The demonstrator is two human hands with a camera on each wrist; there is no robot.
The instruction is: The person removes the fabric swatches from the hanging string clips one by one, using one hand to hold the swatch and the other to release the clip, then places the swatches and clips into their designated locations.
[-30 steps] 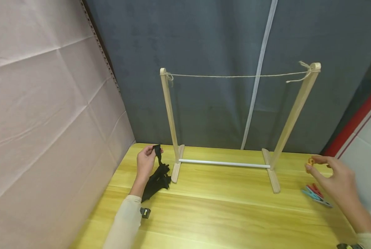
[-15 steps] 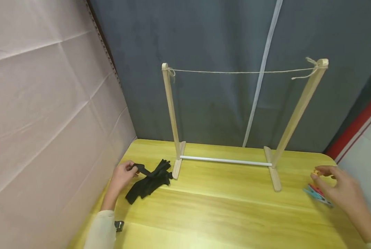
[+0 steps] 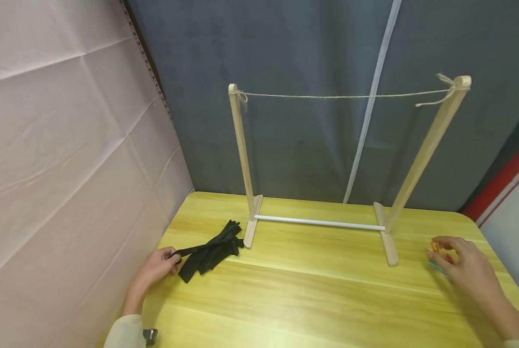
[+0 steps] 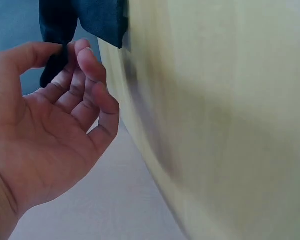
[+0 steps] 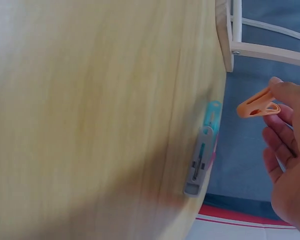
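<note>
At the table's left side my left hand [image 3: 156, 265] pinches the end of a long black cloth strip [image 4: 58, 22] between thumb and fingertips. Its other end stretches across a fanned pile of black cloth strips [image 3: 213, 258] near the rack's left foot. My right hand [image 3: 472, 270], on the far right, grips an orange clothespin [image 5: 255, 106] by thumb and finger, above the table. Below it lie a grey clothespin [image 5: 196, 167], a teal clothespin [image 5: 213, 112] and a red one [image 3: 449, 258], partly hidden by the hand in the head view.
A wooden rack stands at the back of the yellow table [image 3: 303, 290]. Twine [image 3: 324, 97] runs between the tops of its posts, and a white rod [image 3: 320, 222] joins them low down. A pale wall [image 3: 67, 145] borders the left; a grey curtain [image 3: 294, 145] hangs behind.
My left hand has come left and toward me, drawing the strip's end down to the table's left side. The right hand still holds the orange clothespin and has sunk slightly over the others.
</note>
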